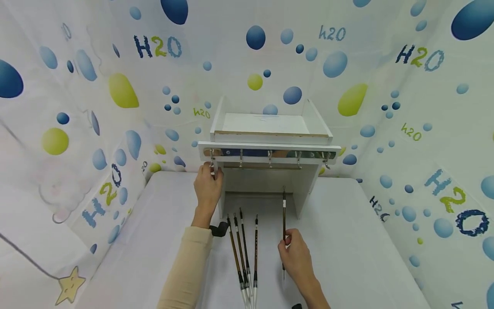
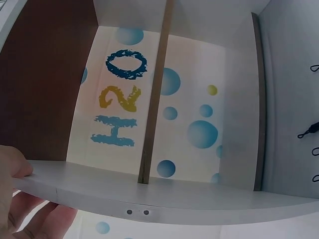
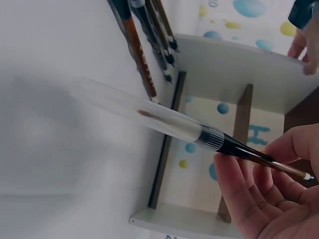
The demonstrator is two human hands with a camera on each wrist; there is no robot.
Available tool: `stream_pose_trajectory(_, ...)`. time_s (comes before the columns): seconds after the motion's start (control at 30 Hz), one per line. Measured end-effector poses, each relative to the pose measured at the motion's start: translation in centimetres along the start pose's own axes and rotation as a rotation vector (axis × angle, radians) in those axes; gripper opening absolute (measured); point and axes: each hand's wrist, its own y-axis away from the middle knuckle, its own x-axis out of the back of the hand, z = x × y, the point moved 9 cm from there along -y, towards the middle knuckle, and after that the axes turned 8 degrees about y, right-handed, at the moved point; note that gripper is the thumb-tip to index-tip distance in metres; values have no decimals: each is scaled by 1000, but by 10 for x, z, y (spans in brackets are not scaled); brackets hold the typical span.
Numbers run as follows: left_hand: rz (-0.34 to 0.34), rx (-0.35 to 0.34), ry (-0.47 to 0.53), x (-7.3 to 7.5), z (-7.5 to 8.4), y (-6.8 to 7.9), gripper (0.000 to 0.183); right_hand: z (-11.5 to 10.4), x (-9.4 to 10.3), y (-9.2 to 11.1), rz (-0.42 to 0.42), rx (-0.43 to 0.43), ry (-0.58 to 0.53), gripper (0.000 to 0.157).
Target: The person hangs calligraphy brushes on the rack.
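So, biggest first: the whole corner is covered by a bubbly H2O-print wall [image 1: 227,21], and below that there's a plain white table [image 1: 339,257]. A white shelf [image 1: 266,124] is stood on the table near the wall, with a shiny rail [image 1: 256,153] fixed across its upper front. The shelf's left side panel is gripped near the rail's end by the left hand [image 1: 208,186], thumb on the inner face and fingers outside. In the right hand [image 1: 297,253] a single brush [image 1: 284,214] is pinched between thumb and fingertips, seemingly held up off the table, its upper end pointed toward the shelf opening. Four other brushes [image 1: 256,253] are left lying on the table to the left of it, three bunched together and one just beside them. The held one's bristles are covered by a clear cap [image 3: 124,104]. As for the five small hooks [image 1: 270,159] on the rail, no brush is seen hung on any of them, so it'd be judged pretty early days: one brush in hand, four untouched. A tiny loop [image 1: 284,189] can be made out at the held brush's end.
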Motion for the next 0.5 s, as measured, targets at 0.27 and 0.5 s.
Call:
stream_pose_trajectory(0.27, 4, 14, -3, 2, -3, 0, 29, 2, 14, -6, 64, 18, -15, 25)
stream_pose_trajectory(0.5, -12, 22, -6, -4, -6, 0, 30, 9, 28, -11, 95, 2, -25, 24)
